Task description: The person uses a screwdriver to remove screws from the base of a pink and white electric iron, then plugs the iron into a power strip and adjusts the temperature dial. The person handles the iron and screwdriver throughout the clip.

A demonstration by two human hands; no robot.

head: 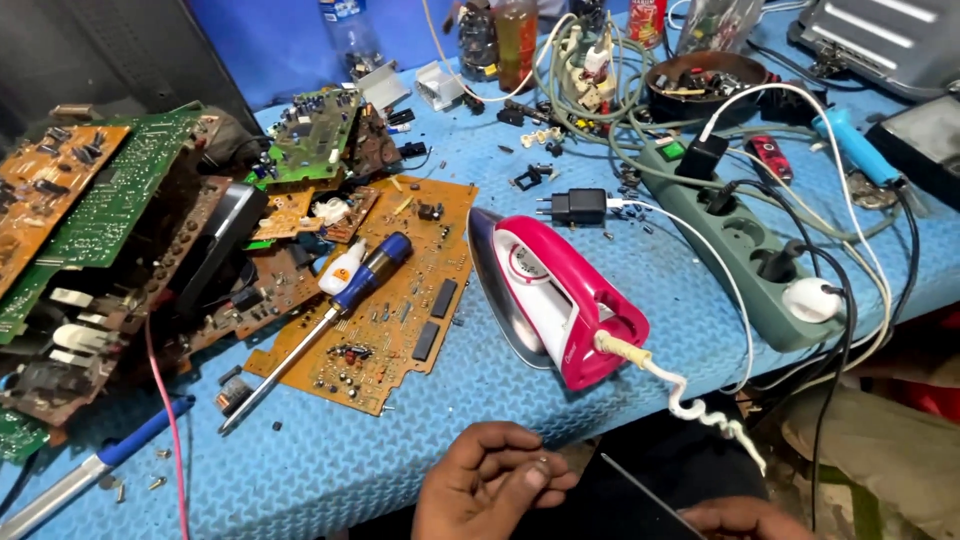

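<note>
The left hand [488, 482] sits at the near edge of the view, palm turned up, fingers curled inward and thumb pressed toward the forefinger, pinching a tiny metal part [541, 463] that looks like a small screw; it is too small to make out for certain. The wrist runs out of the frame at the bottom. The right hand [745, 518] shows only as a sliver of knuckles at the lower edge, right of the left hand. It lies against a dark flat object [640, 500] whose thin pale edge slants toward it; whether the fingers grip that object or merely rest on it cannot be told, since most of the hand is cut off.

Just beyond the left hand, on the blue textured mat [330, 460], a pink and white clothes iron [555, 300] lies tipped on its side, soleplate facing left, its coiled white cord [700, 405] trailing toward the near edge. Left of the iron a tan circuit board [395, 300] lies flat, with a blue-handled screwdriver [330, 315] across it and a small white bottle [342, 268] beside the handle. Farther left, a heap of green and brown circuit boards [90, 230] is partly cut by the frame edge. Right of the iron, a grey-green power strip [745, 250] holds several plugs, and a black adapter [577, 206] lies near it. At the far side, tangled cables, bottles and a dark bowl crowd together, hard to separate.
</note>
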